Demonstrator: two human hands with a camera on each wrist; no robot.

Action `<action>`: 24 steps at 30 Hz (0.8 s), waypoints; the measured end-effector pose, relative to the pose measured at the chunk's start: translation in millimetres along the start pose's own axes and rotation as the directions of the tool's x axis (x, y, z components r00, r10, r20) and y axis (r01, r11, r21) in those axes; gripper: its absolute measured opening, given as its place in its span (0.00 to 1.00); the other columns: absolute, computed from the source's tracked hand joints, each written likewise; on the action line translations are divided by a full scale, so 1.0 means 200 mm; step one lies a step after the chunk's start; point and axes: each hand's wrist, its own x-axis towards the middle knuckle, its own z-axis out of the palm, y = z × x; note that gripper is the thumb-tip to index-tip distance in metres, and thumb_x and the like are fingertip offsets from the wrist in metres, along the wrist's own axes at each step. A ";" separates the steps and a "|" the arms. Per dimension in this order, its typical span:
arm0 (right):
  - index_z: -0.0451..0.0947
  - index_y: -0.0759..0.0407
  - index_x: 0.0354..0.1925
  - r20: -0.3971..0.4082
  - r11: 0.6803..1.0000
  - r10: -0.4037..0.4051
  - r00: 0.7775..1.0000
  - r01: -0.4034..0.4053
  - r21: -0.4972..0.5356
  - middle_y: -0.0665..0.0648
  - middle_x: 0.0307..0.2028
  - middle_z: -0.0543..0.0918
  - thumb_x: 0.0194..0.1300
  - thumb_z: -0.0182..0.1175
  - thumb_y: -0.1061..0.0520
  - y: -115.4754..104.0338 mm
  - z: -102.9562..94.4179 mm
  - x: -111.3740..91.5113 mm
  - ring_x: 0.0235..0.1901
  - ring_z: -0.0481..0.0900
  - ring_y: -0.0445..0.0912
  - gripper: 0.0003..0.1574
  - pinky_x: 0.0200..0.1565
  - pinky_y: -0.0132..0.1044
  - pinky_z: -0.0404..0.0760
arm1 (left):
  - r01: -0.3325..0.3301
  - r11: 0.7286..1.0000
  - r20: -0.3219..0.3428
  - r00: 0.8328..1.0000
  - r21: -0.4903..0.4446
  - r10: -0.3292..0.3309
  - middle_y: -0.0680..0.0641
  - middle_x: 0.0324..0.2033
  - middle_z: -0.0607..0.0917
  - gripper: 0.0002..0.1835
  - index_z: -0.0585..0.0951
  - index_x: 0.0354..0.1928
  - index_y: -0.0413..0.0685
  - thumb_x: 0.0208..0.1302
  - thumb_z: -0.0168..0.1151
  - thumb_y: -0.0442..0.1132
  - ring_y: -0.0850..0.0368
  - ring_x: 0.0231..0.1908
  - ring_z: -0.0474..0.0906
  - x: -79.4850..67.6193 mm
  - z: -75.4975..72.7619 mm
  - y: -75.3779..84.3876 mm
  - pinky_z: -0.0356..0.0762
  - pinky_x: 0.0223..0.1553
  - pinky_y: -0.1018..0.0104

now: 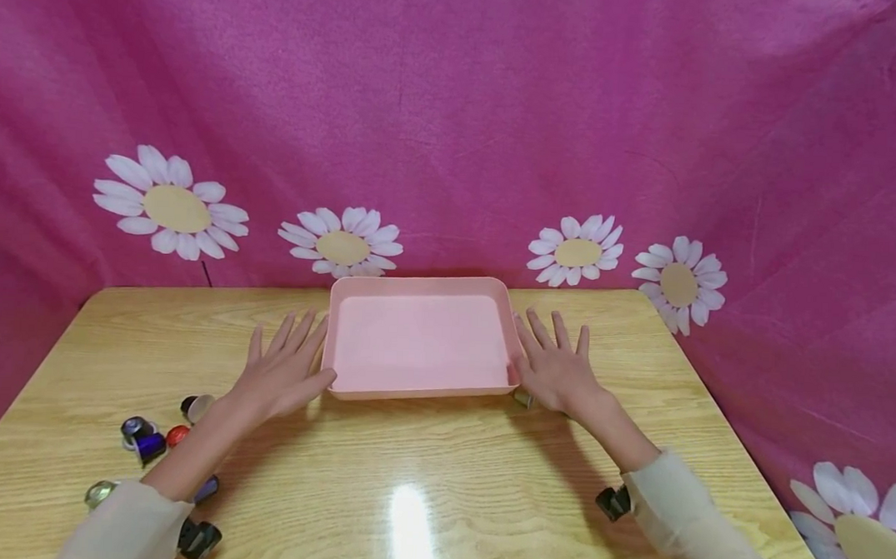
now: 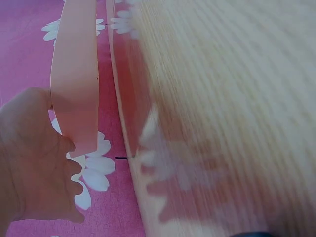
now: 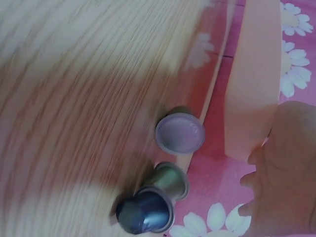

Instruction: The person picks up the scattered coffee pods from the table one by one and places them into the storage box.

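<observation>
Tray (image 1: 419, 341), pink, shallow, rectangular, sits mid-frame in head view; wrist views show it raised off the light wood-grain table (image 1: 334, 491). My call: match pressure at both ends, keep it level, don't land on the small shiny blue capsule (image 3: 143, 211), lower centre of right-wrist frame. Left hand (image 1: 278, 376): fingers spread straight, pressing tray's left end. Right hand (image 1: 560, 372): also splayed, pressing right end. Looks like side pressure only.
</observation>
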 end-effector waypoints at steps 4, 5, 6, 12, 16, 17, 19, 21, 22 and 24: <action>0.44 0.54 0.80 0.008 1.000 0.009 1.000 -0.009 -0.001 0.62 0.78 0.47 0.79 0.34 0.44 -0.03 0.00 -0.03 0.74 0.37 0.67 0.38 0.64 0.74 0.30 | -0.008 1.000 -0.005 1.000 -0.001 0.008 0.36 0.77 0.46 0.42 0.47 0.80 0.46 0.72 0.48 0.56 0.35 0.75 0.34 -0.04 0.00 0.00 0.25 0.65 0.28; 0.44 0.54 0.80 0.008 1.000 0.009 1.000 -0.009 0.000 0.62 0.78 0.47 0.79 0.34 0.45 -0.04 0.00 -0.04 0.74 0.38 0.68 0.38 0.64 0.74 0.30 | -0.010 1.000 -0.006 1.000 0.000 0.010 0.36 0.77 0.46 0.42 0.48 0.79 0.46 0.72 0.48 0.56 0.34 0.75 0.35 -0.05 0.00 -0.01 0.25 0.65 0.28; 0.44 0.54 0.80 0.009 1.000 0.009 1.000 -0.009 0.005 0.62 0.78 0.47 0.79 0.34 0.45 -0.05 0.00 -0.05 0.74 0.38 0.68 0.37 0.64 0.74 0.30 | -0.009 1.000 -0.007 1.000 0.002 0.009 0.36 0.77 0.46 0.42 0.48 0.79 0.45 0.72 0.48 0.56 0.34 0.75 0.35 -0.06 0.00 -0.01 0.25 0.65 0.28; 0.46 0.55 0.80 0.004 1.000 0.006 1.000 -0.006 0.011 0.62 0.78 0.48 0.79 0.36 0.45 -0.09 0.01 -0.09 0.75 0.38 0.67 0.37 0.64 0.74 0.31 | -0.004 1.000 -0.003 1.000 0.000 0.004 0.36 0.77 0.46 0.41 0.49 0.79 0.45 0.72 0.49 0.55 0.35 0.75 0.36 -0.12 -0.01 -0.01 0.25 0.65 0.28; 0.47 0.55 0.79 -0.001 1.000 0.003 1.000 -0.003 0.004 0.61 0.77 0.49 0.80 0.36 0.45 -0.11 0.02 -0.12 0.75 0.39 0.66 0.37 0.64 0.74 0.31 | -0.007 1.000 -0.005 1.000 -0.014 0.006 0.36 0.77 0.47 0.41 0.50 0.79 0.44 0.72 0.49 0.55 0.35 0.75 0.36 -0.15 0.00 -0.02 0.25 0.65 0.28; 0.47 0.55 0.79 -0.002 1.000 0.002 1.000 -0.002 0.006 0.61 0.77 0.49 0.80 0.36 0.45 -0.11 0.03 -0.13 0.75 0.39 0.66 0.37 0.64 0.73 0.31 | -0.008 1.000 -0.008 1.000 -0.013 0.007 0.36 0.77 0.47 0.41 0.50 0.79 0.44 0.71 0.49 0.54 0.35 0.75 0.36 -0.16 0.00 -0.02 0.25 0.65 0.28; 0.48 0.55 0.79 -0.007 1.000 -0.002 1.000 0.002 -0.002 0.61 0.77 0.50 0.79 0.37 0.45 -0.12 0.04 -0.14 0.75 0.40 0.66 0.37 0.65 0.73 0.32 | -0.009 1.000 -0.014 1.000 -0.011 0.009 0.35 0.77 0.48 0.41 0.51 0.79 0.44 0.71 0.49 0.55 0.35 0.75 0.37 -0.18 0.00 -0.03 0.26 0.65 0.28; 0.49 0.56 0.79 -0.012 1.000 -0.008 1.000 0.008 -0.004 0.62 0.77 0.51 0.79 0.39 0.45 -0.14 0.05 -0.15 0.75 0.41 0.66 0.37 0.65 0.74 0.33 | -0.012 1.000 -0.020 1.000 -0.012 0.012 0.35 0.76 0.49 0.41 0.51 0.79 0.45 0.71 0.50 0.55 0.34 0.75 0.38 -0.20 0.01 -0.04 0.28 0.64 0.27; 0.49 0.56 0.79 -0.016 1.000 -0.011 1.000 0.011 -0.006 0.62 0.77 0.51 0.79 0.39 0.45 -0.14 0.05 -0.16 0.74 0.42 0.66 0.37 0.65 0.74 0.34 | -0.015 1.000 -0.024 1.000 -0.007 0.014 0.35 0.76 0.49 0.41 0.51 0.79 0.45 0.71 0.50 0.55 0.34 0.75 0.39 -0.21 0.02 -0.04 0.29 0.64 0.27; 0.50 0.56 0.79 -0.016 1.000 -0.019 1.000 0.018 -0.008 0.62 0.77 0.52 0.79 0.40 0.45 -0.16 0.06 -0.18 0.74 0.42 0.67 0.37 0.64 0.74 0.36 | -0.018 1.000 -0.031 0.999 -0.004 0.018 0.35 0.76 0.51 0.41 0.52 0.79 0.44 0.71 0.51 0.56 0.33 0.74 0.40 -0.23 0.03 -0.05 0.30 0.64 0.26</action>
